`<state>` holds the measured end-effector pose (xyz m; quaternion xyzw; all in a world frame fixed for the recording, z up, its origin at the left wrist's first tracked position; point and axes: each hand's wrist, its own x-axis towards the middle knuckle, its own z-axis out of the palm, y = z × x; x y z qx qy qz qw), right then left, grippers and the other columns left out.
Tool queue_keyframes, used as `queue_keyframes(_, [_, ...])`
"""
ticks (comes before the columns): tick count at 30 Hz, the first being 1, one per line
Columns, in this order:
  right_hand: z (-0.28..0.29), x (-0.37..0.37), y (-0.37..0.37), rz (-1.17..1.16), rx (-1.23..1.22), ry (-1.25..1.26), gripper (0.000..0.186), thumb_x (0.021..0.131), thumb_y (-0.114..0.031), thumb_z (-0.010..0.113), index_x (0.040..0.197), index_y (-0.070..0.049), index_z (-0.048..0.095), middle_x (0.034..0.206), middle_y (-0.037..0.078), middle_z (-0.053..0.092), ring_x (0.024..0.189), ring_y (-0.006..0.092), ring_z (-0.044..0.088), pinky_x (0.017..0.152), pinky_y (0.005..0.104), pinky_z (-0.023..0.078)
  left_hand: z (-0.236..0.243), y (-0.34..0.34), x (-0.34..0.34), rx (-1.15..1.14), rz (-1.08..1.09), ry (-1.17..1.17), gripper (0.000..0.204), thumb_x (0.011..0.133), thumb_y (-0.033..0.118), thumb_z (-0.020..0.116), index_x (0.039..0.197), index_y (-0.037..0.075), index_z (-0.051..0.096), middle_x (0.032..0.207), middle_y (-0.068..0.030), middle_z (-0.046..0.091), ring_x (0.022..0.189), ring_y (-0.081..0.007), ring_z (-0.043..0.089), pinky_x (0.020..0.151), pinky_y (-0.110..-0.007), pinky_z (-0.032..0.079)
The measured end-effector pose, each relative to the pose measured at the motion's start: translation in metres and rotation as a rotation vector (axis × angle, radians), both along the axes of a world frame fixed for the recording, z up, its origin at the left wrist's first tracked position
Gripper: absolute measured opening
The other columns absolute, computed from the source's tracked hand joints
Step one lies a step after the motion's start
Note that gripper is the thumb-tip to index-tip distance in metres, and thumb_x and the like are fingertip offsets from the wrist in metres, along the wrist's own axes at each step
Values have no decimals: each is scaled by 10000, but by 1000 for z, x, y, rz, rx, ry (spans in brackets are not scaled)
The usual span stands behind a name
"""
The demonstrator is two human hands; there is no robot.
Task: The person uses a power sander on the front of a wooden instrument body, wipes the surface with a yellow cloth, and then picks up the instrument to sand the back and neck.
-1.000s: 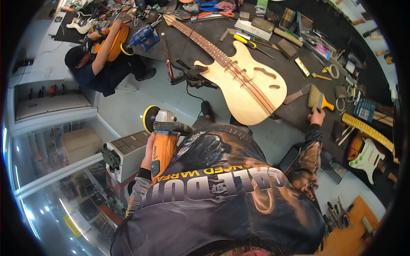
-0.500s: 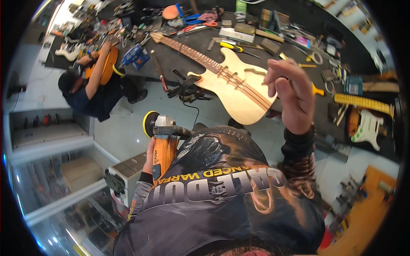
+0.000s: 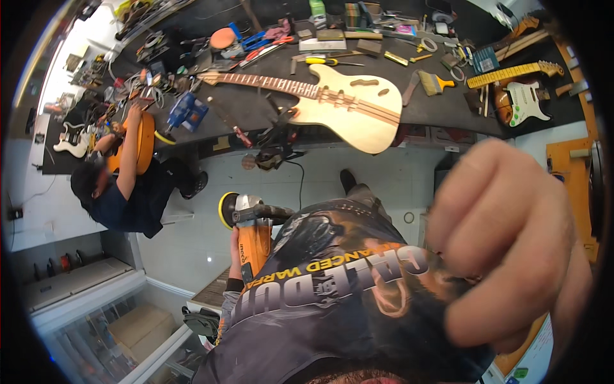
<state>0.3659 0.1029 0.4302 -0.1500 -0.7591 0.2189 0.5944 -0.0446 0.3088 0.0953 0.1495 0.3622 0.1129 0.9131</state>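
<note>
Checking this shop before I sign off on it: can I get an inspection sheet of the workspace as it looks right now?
Surface: dark workbench, crowded.
Job's things: orange polisher with yellow pad; unfinished guitar lying flat on the bench.
Clutter: brush, blue power tool, clamps, sunburst guitar.
Hands: left hand grips the polisher; right hand raised near the camera, blurred, fingers curled.
Cables: black cord hanging off the bench.
Surroundings: seated person holding an orange guitar.
</note>
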Motion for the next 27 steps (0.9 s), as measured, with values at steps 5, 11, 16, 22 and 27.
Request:
queue_keyframes(5, [-5, -22, -31, 56, -222, 160, 235, 985, -208, 743, 1207, -175, 672, 880, -1, 684, 640, 125, 595, 549, 292, 514, -1, 16, -13, -51, -103, -71, 765, 993, 659, 548, 1426, 29, 565, 1226, -208, 703, 1017, -337, 728, 865, -448, 614])
queue_keyframes(11, [-246, -61, -52, -1170, -1147, -626, 380, 1056, -340, 612, 811, -49, 633, 760, 114, 650, 714, 299, 650, 651, 457, 488, -4, 22, -35, -75, -131, -129, 769, 990, 660, 551, 1424, 26, 565, 1216, -210, 704, 1007, -338, 731, 857, -448, 616])
queue_keyframes(16, [-448, -104, -160, -647, -1741, -806, 485, 1050, -439, 523, 1022, -21, 769, 1023, 259, 748, 977, 435, 713, 898, 491, 537, -4, 36, -27, -120, -251, -195, 772, 987, 661, 553, 1422, 24, 565, 1208, -211, 705, 999, -339, 733, 850, -447, 618])
queue_keyframes(22, [-345, -105, -92, -932, -1434, -175, 330, 1034, -309, 607, 1029, 4, 714, 995, 200, 701, 1001, 370, 684, 910, 440, 535, 19, 47, 6, -68, -420, -215, 777, 978, 661, 561, 1416, 18, 566, 1185, -216, 707, 973, -340, 737, 833, -448, 621])
queue_keyframes(27, [-280, -129, -24, -1039, -1115, -41, 309, 1039, -298, 613, 1102, -12, 711, 1045, 154, 701, 1054, 315, 680, 972, 393, 527, 35, 66, 63, 249, -573, -163, 759, 967, 626, 576, 1397, 1, 566, 1146, -233, 708, 931, -340, 741, 804, -458, 628])
